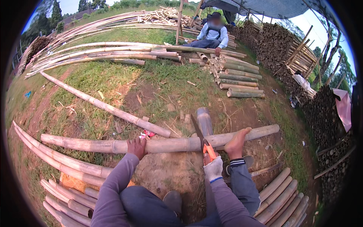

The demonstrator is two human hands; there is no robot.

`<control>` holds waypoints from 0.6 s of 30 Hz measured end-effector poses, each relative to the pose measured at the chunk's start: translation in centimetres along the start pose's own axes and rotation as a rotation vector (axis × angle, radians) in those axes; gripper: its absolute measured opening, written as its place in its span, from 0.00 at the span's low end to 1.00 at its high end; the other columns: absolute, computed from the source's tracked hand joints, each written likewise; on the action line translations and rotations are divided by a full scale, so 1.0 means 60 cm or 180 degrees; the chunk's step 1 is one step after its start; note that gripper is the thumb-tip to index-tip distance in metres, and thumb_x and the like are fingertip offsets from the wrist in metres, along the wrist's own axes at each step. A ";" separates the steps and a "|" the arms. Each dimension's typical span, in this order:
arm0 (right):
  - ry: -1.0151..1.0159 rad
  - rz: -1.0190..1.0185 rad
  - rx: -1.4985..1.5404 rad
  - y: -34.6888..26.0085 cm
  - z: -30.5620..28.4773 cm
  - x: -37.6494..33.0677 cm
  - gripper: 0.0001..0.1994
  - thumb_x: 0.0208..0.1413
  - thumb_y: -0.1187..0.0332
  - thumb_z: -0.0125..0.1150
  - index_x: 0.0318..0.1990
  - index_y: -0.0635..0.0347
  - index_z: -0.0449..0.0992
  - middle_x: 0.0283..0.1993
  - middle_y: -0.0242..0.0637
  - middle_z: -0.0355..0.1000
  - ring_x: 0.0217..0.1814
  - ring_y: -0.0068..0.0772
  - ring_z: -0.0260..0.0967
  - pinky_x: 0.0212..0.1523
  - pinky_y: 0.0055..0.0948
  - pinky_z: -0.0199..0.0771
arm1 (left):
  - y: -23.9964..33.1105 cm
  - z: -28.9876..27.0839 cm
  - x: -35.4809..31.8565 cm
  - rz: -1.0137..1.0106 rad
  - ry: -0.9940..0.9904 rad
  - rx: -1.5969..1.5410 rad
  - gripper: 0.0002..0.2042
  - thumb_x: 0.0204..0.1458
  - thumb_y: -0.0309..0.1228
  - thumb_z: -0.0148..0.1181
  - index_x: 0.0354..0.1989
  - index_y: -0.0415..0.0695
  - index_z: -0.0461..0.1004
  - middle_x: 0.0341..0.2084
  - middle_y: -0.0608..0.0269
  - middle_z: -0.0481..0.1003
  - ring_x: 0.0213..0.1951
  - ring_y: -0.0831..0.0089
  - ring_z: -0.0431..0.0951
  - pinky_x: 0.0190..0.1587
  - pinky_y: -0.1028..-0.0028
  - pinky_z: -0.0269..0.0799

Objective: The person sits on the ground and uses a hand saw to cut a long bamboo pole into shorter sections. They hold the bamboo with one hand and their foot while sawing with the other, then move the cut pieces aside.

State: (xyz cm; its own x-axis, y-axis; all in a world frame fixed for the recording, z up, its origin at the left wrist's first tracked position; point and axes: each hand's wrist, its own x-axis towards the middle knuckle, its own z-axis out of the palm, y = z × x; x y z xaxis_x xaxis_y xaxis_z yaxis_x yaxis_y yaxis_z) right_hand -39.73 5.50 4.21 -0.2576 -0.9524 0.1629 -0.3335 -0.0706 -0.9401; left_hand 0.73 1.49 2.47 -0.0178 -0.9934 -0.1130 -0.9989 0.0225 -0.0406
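A thick bamboo pole [166, 145] lies crosswise in front of me, resting on another bamboo piece [204, 120] that runs away from me beneath it. My left hand [137, 146], bare, is wrapped over the pole left of its middle. In a white knitted glove, my right hand [213, 167] grips the orange handle of a hand saw [197, 128]. The saw's dark blade points away from me and crosses the pole; I cannot tell how deep it sits. My bare foot [236, 143] presses on the pole right of the blade.
Cut bamboo lengths [278, 195] lie at lower right, others [72, 202] at lower left. A long pole [109, 108] slants across the grass. Beyond, a seated person [212, 32] is beside a stack of short bamboo [238, 75]. Tall bamboo piles [278, 47] line the right.
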 end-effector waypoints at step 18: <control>-0.0085 -0.0375 -0.0423 -0.070 -0.070 -0.061 0.20 0.68 0.60 0.65 0.60 0.63 0.75 0.43 0.40 0.77 0.38 0.32 0.74 0.37 0.31 0.74 | 0.002 -0.029 -0.007 -0.0279 -0.0303 -0.0066 0.41 0.53 0.60 0.71 0.73 0.58 0.63 0.67 0.59 0.71 0.71 0.55 0.69 0.71 0.28 0.51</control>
State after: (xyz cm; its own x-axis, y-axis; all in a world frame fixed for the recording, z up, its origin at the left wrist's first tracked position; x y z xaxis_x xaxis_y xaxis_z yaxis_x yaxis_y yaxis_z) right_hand -41.17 10.49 8.84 -0.1862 -0.9475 0.2599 -0.4774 -0.1440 -0.8668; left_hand 0.56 1.73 4.25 0.0730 -0.9763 -0.2037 -0.9971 -0.0674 -0.0342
